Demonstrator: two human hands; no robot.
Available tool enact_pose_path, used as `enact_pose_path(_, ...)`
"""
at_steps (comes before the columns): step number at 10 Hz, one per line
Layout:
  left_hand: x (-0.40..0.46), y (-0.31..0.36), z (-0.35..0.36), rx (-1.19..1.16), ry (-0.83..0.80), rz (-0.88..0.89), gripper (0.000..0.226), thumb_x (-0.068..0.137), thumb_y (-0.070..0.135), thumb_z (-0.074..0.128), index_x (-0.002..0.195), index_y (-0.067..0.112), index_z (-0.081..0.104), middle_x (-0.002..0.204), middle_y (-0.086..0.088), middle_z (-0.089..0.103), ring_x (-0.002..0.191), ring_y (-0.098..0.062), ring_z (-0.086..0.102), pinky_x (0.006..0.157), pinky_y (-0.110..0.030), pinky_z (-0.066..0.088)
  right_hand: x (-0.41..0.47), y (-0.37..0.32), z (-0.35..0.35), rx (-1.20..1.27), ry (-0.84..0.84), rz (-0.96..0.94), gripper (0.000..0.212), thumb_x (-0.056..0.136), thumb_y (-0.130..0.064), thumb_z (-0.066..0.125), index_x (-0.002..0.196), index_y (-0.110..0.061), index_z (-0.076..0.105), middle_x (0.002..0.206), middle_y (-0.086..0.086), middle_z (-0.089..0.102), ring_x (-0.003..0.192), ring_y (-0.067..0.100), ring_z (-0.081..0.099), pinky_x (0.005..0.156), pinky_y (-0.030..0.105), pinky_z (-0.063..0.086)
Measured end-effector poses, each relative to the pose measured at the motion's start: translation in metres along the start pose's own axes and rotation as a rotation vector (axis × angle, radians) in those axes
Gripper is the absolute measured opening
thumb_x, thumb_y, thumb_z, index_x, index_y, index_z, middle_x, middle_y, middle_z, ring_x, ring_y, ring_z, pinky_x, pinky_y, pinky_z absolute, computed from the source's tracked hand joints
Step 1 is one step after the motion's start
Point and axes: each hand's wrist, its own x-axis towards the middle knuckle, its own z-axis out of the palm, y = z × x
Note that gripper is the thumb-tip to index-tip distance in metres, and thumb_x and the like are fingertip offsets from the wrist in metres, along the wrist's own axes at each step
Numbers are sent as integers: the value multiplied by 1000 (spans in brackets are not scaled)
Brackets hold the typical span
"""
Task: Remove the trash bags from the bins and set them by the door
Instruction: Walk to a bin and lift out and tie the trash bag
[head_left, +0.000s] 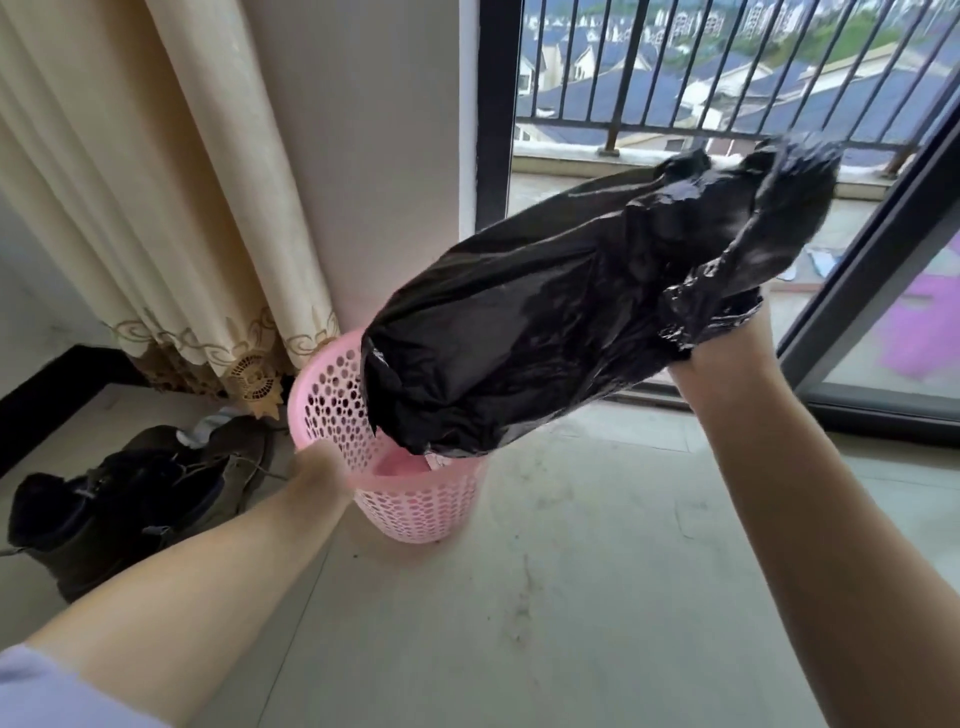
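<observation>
A black trash bag (571, 312) hangs tilted in the air, its bottom end just inside the mouth of a pink perforated bin (415, 509) on the floor. My right hand (722, 358) grips the bag's gathered top, up and to the right of the bin; the plastic covers most of the fingers. My left hand (319, 470) holds the bin's near rim. Something white shows at the bag's bottom, inside the bin.
Dark boots (119, 493) lie on the floor left of the bin, under a cream curtain (156, 182). A black-framed sliding glass door (872, 291) stands open at the right, leading to a balcony with a railing (675, 67). Grey tiled floor lies in front.
</observation>
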Motion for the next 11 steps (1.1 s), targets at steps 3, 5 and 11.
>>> enact_pose_path(3, -67, 25, -5, 73, 106, 10, 48, 89, 3, 32, 135, 3, 44, 131, -18, 53, 113, -38, 56, 95, -49, 49, -12, -13, -14, -259, 111, -59, 18, 81, -11, 53, 72, -22, 65, 73, -5, 65, 74, 18, 59, 76, 34, 48)
enact_pose_path(5, -76, 26, -3, 184, 200, 128, 45, 89, 5, 41, 133, 0, 42, 134, -21, 52, 118, -35, 55, 94, -40, 48, -46, 76, -74, -1003, 81, 297, 26, 88, 1, 47, 76, -21, 55, 78, 1, 59, 78, 18, 54, 72, 33, 41)
enact_pose_path(11, -246, 2, 75, 420, -910, 125, 37, 92, 12, 55, 127, 10, 44, 106, -6, 59, 83, -15, 61, 60, -27, 58, -45, 96, -91, -1289, -59, 338, 42, 85, -12, 60, 124, -7, 45, 120, 10, 47, 111, 24, 49, 87, 22, 36)
